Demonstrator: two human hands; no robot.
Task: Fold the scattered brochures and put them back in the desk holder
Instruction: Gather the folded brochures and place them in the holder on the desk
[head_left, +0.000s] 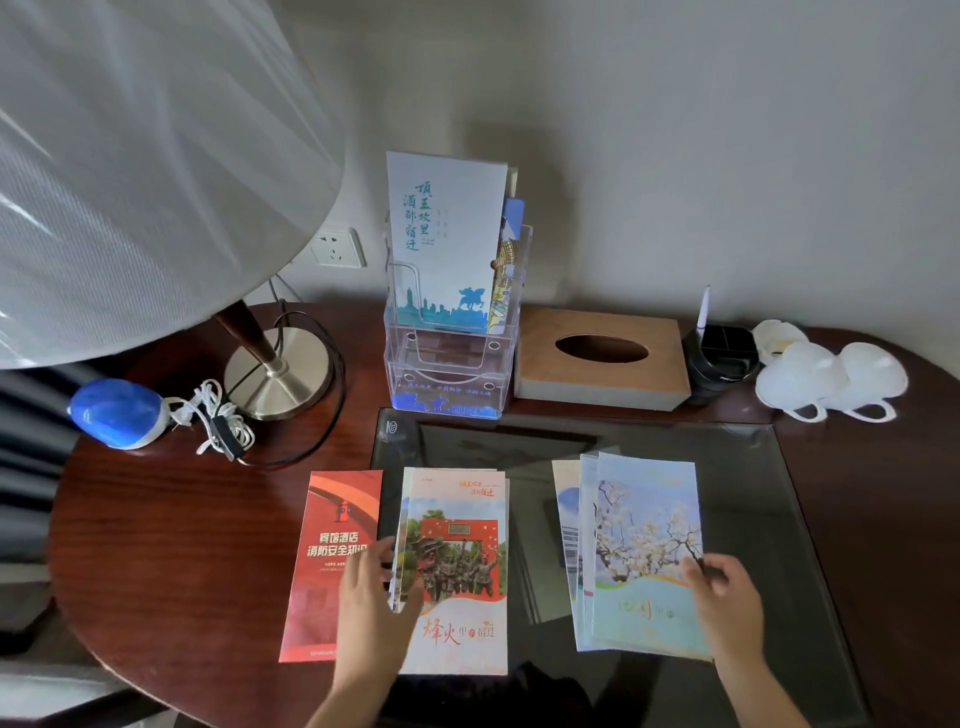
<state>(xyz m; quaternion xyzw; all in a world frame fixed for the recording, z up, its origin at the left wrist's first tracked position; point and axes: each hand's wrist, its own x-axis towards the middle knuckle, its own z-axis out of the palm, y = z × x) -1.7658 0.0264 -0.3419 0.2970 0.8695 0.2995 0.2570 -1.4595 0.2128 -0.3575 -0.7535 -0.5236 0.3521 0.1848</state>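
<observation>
Left hand (371, 587), fingers spread and loose, rests on the left edge of the red-gate brochure (457, 571); whether it pinches a page cannot be told. Right hand (727, 592), likewise open, touches the right edge of the blossom brochure (647, 556) — nothing lifted. Both brochures lie lengthwise toward the acrylic holder (447, 364), which stands beyond them — nearer the left hand. The red fire-safety leaflet (327, 566) lies just left of the gate brochure.

Both hands (376, 592) (727, 587) seemingly touch brochures (457, 566) flat.
</observation>
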